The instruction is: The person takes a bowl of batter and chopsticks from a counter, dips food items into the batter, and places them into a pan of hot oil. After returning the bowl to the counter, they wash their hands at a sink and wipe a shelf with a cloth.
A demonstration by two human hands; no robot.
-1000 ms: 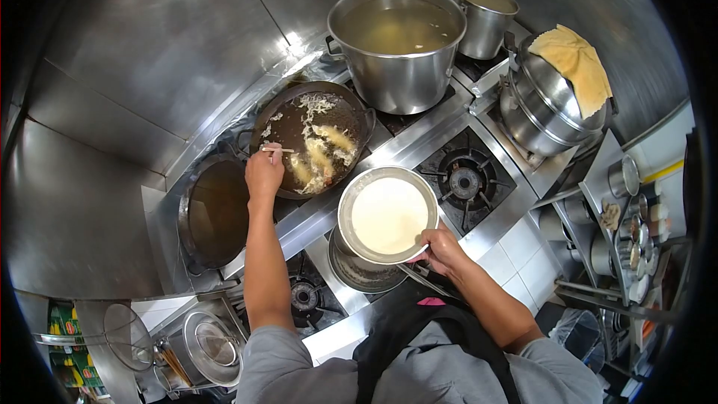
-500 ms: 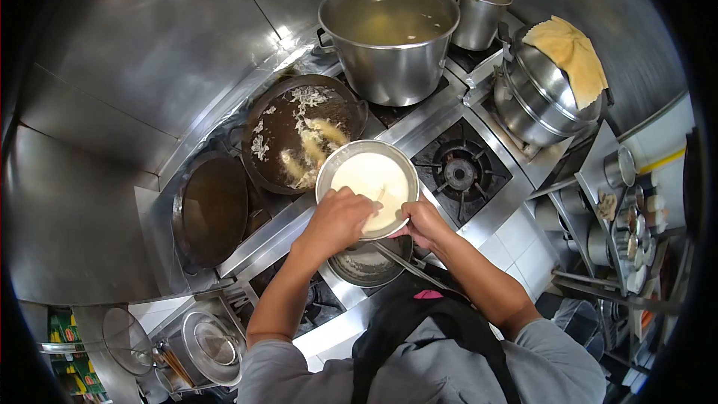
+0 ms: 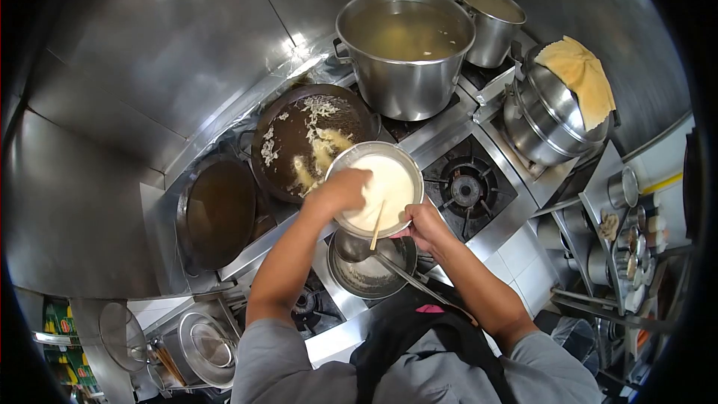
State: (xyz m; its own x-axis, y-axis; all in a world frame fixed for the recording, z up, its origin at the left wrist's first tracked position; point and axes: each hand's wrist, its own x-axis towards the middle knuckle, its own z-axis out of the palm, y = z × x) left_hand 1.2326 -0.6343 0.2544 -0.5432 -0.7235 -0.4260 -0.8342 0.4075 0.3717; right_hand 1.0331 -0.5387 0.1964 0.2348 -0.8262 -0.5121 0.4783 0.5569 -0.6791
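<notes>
My right hand (image 3: 426,226) grips the near rim of a metal bowl (image 3: 407,162) filled with pale batter and holds it above the stove edge, next to the dark wok (image 3: 288,146) where battered pieces fry in oil. My left hand (image 3: 342,191) reaches over the bowl's left side with its fingers bent down at the batter; whether it holds anything is hidden. A pair of wooden chopsticks (image 3: 376,227) leans on the bowl's near rim, free of both hands.
A second wok of oil (image 3: 217,209) sits on the left. A large stockpot (image 3: 404,52) and a smaller pot (image 3: 490,15) stand behind. A steamer (image 3: 542,116) with a yellow cloth (image 3: 580,75) is at right. An unlit burner (image 3: 467,191) and a floury pan (image 3: 370,273) lie near the bowl.
My left hand left the wok, came to the bowl with the chopsticks, then let them rest on the rim. My right hand brought the bowl closer to the wok.
</notes>
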